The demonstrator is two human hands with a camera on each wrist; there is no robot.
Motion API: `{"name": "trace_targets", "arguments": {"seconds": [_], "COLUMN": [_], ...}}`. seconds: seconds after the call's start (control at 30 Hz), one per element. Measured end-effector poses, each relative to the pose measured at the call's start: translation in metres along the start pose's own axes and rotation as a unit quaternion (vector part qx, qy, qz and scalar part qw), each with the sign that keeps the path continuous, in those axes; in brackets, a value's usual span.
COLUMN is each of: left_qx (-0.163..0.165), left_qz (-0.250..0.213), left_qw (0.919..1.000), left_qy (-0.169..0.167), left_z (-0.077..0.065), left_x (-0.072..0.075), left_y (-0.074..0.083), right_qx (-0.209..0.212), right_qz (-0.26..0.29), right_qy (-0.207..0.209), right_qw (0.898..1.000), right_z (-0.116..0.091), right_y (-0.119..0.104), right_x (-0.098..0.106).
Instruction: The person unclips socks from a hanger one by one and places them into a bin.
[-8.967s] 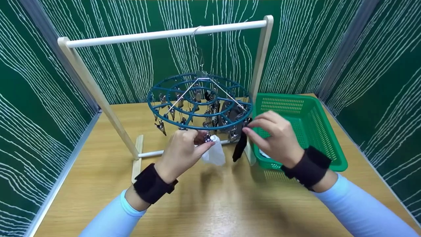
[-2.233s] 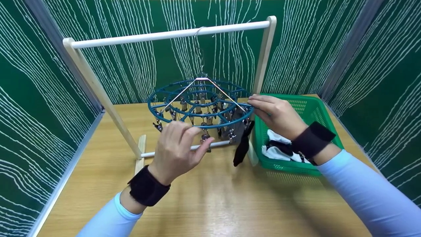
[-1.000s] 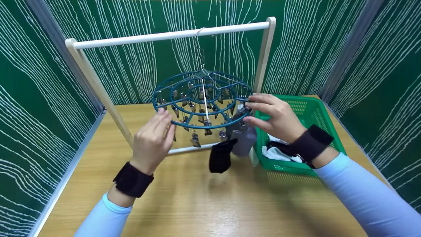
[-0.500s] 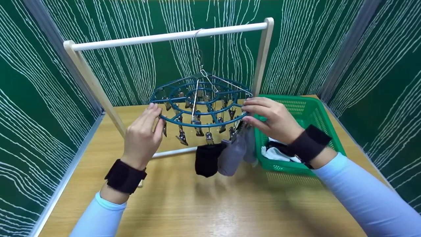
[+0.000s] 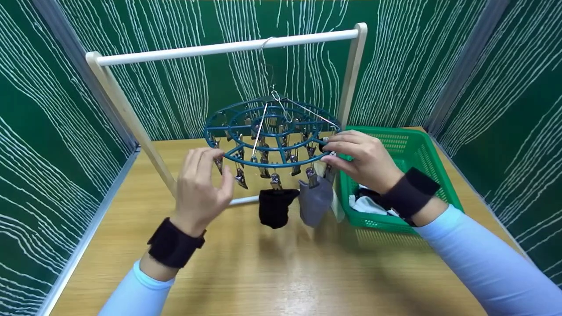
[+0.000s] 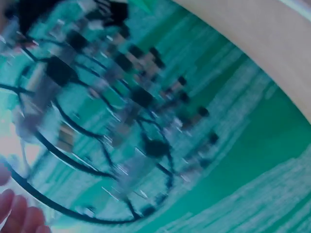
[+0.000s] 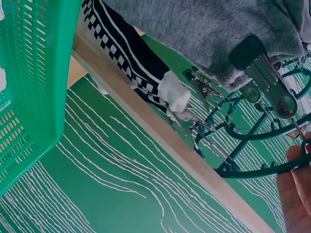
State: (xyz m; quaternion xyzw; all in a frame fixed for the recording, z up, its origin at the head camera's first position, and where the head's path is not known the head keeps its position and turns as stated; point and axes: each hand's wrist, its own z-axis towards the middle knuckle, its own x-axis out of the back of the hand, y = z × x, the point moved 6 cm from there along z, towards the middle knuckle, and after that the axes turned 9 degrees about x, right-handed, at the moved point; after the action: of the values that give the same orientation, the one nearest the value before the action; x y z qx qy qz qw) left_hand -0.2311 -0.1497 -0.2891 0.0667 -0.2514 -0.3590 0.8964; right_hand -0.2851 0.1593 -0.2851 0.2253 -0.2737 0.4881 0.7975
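Note:
A round teal clip hanger (image 5: 281,164) hangs from the rack, with metal clips below its rings. My right hand (image 5: 366,160) pinches its right rim, fingers above and thumb below. My left hand (image 5: 202,188) is beside the left front rim, fingers loosely bent and thumb apart, holding nothing. In the left wrist view, blurred, the left fingers (image 6: 22,213) lie just outside the ring. A black sock (image 5: 275,210) and a grey sock (image 5: 315,202) hang from front clips. The right wrist view shows a black sock with a checkered band (image 7: 131,53) behind the grey knit.
The rack's white top rail (image 5: 210,47) runs above the hanger between wooden posts (image 5: 354,74). At the right, a green basket (image 5: 434,175) contains white and black cloth items (image 5: 366,204). Green walls with white streaks enclose the wooden table (image 5: 246,272) on its sides and back.
The hanger has turned, bringing the black and grey socks from the right to the front. My left hand has come off the rim. The white sock from nine seconds ago no longer hangs in front.

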Motion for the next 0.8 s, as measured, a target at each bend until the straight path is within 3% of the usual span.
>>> {"name": "trace_targets", "arguments": {"seconds": [0.1, 0.17, 0.27, 0.37, 0.5, 0.63, 0.7, 0.8], "left_qx": [-0.016, -0.014, 0.027, 0.096, 0.175, 0.201, 0.204, 0.207], "left_qz": [-0.033, -0.042, -0.029, -0.019, -0.054, -0.113, -0.132, -0.141], "left_qw": [0.9990, 0.9963, 0.9879, 0.9678, 0.9317, 0.9087, 0.9045, 0.9059], "left_qy": [-0.028, -0.073, -0.150, -0.232, -0.314, -0.348, -0.351, -0.342], "left_z": [-0.005, -0.009, -0.014, -0.015, -0.015, -0.011, -0.010, -0.007], "left_x": [-0.007, -0.014, -0.026, -0.039, -0.054, -0.063, -0.065, -0.066], "left_y": [0.020, 0.032, 0.042, 0.042, 0.036, 0.032, 0.031, 0.030], "right_qx": [0.002, 0.001, -0.001, -0.003, -0.005, -0.006, -0.007, -0.010], "right_qz": [-0.008, -0.009, -0.008, -0.008, -0.010, -0.007, -0.006, -0.004], "right_qy": [-0.002, -0.004, -0.008, -0.009, -0.012, -0.018, -0.020, -0.022], "right_qw": [1.000, 1.000, 1.000, 1.000, 1.000, 1.000, 1.000, 1.000], "right_z": [0.001, 0.001, 0.001, 0.001, 0.002, 0.002, 0.001, 0.001], "right_y": [-0.002, -0.003, -0.003, -0.004, -0.004, -0.004, -0.004, -0.003], "right_x": [0.000, 0.001, 0.001, 0.002, 0.002, 0.001, 0.001, 0.001]}}
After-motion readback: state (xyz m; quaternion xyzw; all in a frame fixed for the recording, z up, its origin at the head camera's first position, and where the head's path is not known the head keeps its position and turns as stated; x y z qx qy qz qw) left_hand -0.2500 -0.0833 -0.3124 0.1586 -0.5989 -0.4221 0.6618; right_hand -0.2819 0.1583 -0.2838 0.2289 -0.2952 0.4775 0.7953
